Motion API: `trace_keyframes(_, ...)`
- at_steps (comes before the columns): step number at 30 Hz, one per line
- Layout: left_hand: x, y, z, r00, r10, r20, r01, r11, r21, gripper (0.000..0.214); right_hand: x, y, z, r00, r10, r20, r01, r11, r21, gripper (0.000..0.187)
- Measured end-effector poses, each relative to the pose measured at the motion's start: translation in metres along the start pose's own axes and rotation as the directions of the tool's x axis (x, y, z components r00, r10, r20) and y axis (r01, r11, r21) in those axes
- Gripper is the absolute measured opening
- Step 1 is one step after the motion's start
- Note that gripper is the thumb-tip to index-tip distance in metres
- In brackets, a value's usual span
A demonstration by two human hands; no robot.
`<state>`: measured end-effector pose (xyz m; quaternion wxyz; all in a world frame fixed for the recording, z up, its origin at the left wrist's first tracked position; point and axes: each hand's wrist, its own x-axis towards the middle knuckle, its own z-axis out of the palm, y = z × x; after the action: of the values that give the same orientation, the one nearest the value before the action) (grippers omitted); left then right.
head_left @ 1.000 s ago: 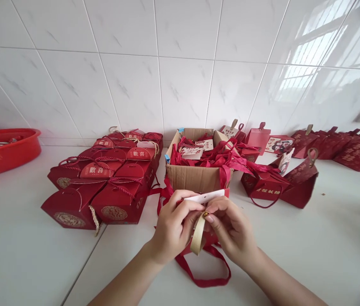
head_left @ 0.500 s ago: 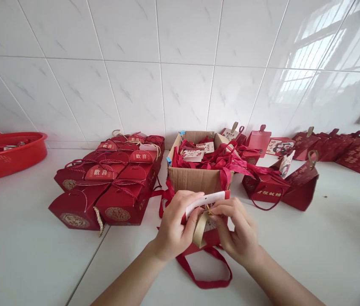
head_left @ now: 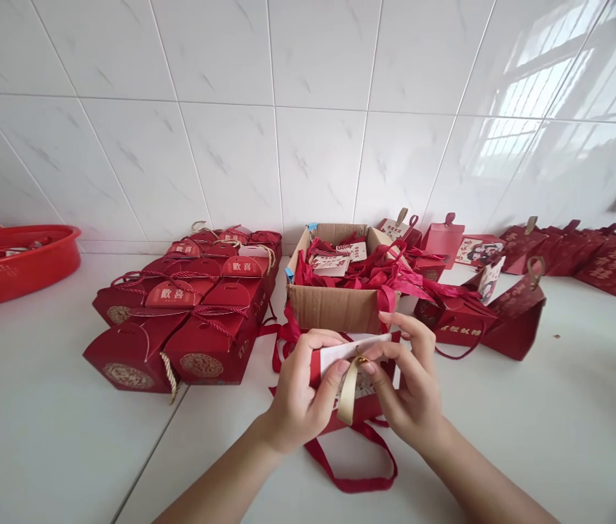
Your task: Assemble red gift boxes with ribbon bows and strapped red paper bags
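My left hand (head_left: pixel 300 393) and my right hand (head_left: pixel 409 386) meet at the front centre over a small red gift bag (head_left: pixel 359 407) on the white counter. Both pinch at its top edge, where a white card (head_left: pixel 348 348) and a gold ribbon loop (head_left: pixel 348 397) sit with a small gold fastener between my fingertips. The right hand's outer fingers are lifted and spread. The bag's red ribbon handle (head_left: pixel 351 469) lies looped on the counter below my hands.
A cardboard box (head_left: pixel 334 306) full of red ribbons and tags stands just behind. Closed red gift boxes (head_left: pixel 188 313) are grouped at the left, with more red bags (head_left: pixel 476 313) at the right and along the wall. A red basin (head_left: pixel 13 266) sits far left.
The view shifted a little. My right hand's fingers have lifted and spread while the thumb and forefinger stay at the gold fastener; the card's top edge rose slightly.
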<state>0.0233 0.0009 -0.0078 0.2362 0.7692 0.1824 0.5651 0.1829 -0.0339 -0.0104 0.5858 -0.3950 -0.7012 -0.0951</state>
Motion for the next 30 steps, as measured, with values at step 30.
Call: trace_keyframes(30, -0.0019, 0.0019, 0.0008, 0.999, -0.01, 0.052, 0.016, 0.991, -0.13, 0.019, 0.005, -0.0087, -0.0065, 0.999, -0.04, -0.02, 0.04, 0.999, 0.026, 0.012)
